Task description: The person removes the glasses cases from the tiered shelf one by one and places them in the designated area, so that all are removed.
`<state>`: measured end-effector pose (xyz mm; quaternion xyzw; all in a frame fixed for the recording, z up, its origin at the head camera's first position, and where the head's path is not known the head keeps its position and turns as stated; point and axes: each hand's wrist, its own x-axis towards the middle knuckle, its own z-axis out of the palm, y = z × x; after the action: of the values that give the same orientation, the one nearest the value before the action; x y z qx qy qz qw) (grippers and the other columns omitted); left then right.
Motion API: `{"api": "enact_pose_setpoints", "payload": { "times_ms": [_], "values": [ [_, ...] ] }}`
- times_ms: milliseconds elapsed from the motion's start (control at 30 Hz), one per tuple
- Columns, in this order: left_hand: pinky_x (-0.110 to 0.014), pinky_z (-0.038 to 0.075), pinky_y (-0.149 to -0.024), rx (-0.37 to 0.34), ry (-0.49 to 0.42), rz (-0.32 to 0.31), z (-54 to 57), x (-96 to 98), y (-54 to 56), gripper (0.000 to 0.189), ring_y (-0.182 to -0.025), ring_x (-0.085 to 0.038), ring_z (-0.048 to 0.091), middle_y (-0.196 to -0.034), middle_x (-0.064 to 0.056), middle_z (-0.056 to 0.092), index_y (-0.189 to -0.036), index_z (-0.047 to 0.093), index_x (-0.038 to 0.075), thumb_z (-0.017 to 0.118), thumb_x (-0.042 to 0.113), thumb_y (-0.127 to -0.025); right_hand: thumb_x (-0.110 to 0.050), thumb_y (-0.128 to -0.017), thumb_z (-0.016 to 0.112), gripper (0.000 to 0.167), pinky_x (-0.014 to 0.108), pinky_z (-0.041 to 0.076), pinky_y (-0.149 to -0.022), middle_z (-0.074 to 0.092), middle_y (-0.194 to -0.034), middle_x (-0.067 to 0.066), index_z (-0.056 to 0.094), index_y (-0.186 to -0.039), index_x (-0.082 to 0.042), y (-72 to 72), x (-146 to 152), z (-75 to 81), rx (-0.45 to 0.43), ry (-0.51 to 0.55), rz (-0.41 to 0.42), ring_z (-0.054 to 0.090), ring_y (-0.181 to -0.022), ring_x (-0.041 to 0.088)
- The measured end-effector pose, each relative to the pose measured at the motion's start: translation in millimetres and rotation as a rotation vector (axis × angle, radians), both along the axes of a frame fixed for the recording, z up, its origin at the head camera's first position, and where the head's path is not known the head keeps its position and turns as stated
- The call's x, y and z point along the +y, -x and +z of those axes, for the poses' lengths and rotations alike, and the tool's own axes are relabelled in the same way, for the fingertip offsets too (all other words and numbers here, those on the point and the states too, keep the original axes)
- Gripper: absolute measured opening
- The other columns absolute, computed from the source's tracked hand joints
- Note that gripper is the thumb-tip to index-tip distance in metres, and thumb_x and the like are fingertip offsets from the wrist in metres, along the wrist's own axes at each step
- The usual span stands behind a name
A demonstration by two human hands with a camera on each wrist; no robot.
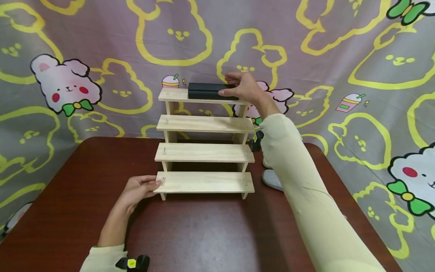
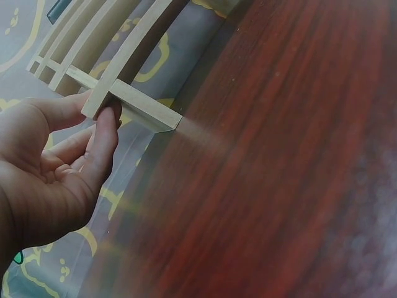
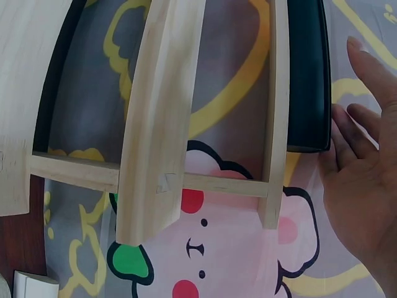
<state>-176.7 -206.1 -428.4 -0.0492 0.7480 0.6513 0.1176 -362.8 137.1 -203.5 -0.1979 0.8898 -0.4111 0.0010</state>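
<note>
A pale wooden shelf rack [image 1: 204, 153] with stepped boards stands on the table. My left hand [image 1: 137, 190] pinches the left end of its lowest board; in the left wrist view that hand [image 2: 56, 167] has its thumb on one face and its fingers on the other. On the top board lies a long black box [image 1: 212, 92]. At the box's right end is my right hand [image 1: 246, 88]. In the right wrist view, this hand's [image 3: 366, 161] thumb stands apart from the box [image 3: 308, 74]. Its fingertips are close to the box's side, and whether they touch cannot be told.
A dark red-brown table [image 1: 204, 230] lies under the rack. Right of the rack is a grey rounded object [image 1: 272, 179], partly behind my right sleeve. A white object [image 3: 36, 285] shows low in the right wrist view. Patterned cloth [image 1: 112, 83] hangs behind the table.
</note>
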Motion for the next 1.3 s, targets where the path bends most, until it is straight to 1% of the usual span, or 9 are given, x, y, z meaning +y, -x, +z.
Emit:
{"api": "enact_pose_setpoints", "payload": {
  "times_ms": [233,400,600,867,1000,1167,1300],
  "values": [
    [-0.015,0.059,-0.072,0.001,-0.012,0.002,-2.0,-2.6,1.0,0.058,-0.08,0.005,0.065,-0.093,0.012,0.071,-0.142,0.042,-0.021,0.064,0.01,-0.098,-0.024,-0.091,0.078,0.078,0.035,0.038,-0.123,0.043,-0.162,0.006,0.038,-0.157,-0.011,2.6,-7,2.2,-0.002,-0.029,0.029,0.042,-0.149,0.018],
    [-0.015,0.059,-0.072,0.008,-0.01,0.002,-1.1,-4.9,1.0,0.057,-0.079,0.005,0.065,-0.092,0.012,0.071,-0.141,0.042,-0.022,0.064,0.009,-0.098,-0.023,-0.092,0.077,0.077,0.034,0.039,-0.122,0.042,-0.162,0.004,0.037,-0.158,-0.012,4.2,-12,2.0,-0.013,-0.016,0.045,0.042,-0.149,0.018],
    [-0.015,0.059,-0.072,0.008,-0.018,0.001,-0.8,-6.2,1.4,0.056,-0.078,0.005,0.065,-0.087,0.016,0.07,-0.14,0.042,-0.022,0.063,0.007,-0.098,-0.021,-0.092,0.076,0.076,0.034,0.039,-0.122,0.043,-0.161,0.007,0.038,-0.157,-0.009,5.7,-16,1.6,-0.013,-0.001,0.064,0.043,-0.149,0.019],
    [-0.015,0.059,-0.072,0.0,-0.014,-0.004,-1.0,-5.0,1.9,0.056,-0.079,0.005,0.065,-0.088,0.015,0.069,-0.141,0.042,-0.022,0.063,0.008,-0.098,-0.016,-0.092,0.076,0.073,0.034,0.041,-0.121,0.046,-0.159,0.009,0.041,-0.155,-0.007,7.2,-17,1.6,-0.017,0.0,0.051,0.045,-0.147,0.02],
    [-0.016,0.06,-0.072,-0.001,-0.023,-0.009,-2.3,-4.2,1.7,0.057,-0.079,0.005,0.065,-0.09,0.014,0.07,-0.141,0.042,-0.022,0.064,0.008,-0.098,-0.015,-0.093,0.075,0.071,0.033,0.041,-0.121,0.047,-0.159,0.009,0.042,-0.155,-0.007,8.5,-15,0.9,-0.012,-0.049,0.034,0.044,-0.148,0.02],
    [-0.016,0.06,-0.073,-0.007,-0.021,-0.008,-2.5,-1.6,0.7,0.056,-0.08,0.005,0.065,-0.089,0.015,0.07,-0.14,0.043,-0.021,0.064,0.009,-0.098,-0.017,-0.094,0.074,0.069,0.034,0.039,-0.122,0.046,-0.159,0.009,0.042,-0.155,-0.007,10.4,-10,-1.0,0.0,-0.137,0.006,0.043,-0.148,0.021],
    [-0.015,0.059,-0.074,-0.007,-0.016,-0.011,-1.9,0.1,0.7,0.056,-0.08,0.005,0.065,-0.089,0.015,0.07,-0.14,0.044,-0.021,0.064,0.009,-0.098,-0.019,-0.094,0.075,0.069,0.036,0.04,-0.121,0.046,-0.159,0.009,0.043,-0.154,-0.008,11.2,-3,-3.3,0.006,-0.188,-0.034,0.043,-0.147,0.022]
  ]
}}
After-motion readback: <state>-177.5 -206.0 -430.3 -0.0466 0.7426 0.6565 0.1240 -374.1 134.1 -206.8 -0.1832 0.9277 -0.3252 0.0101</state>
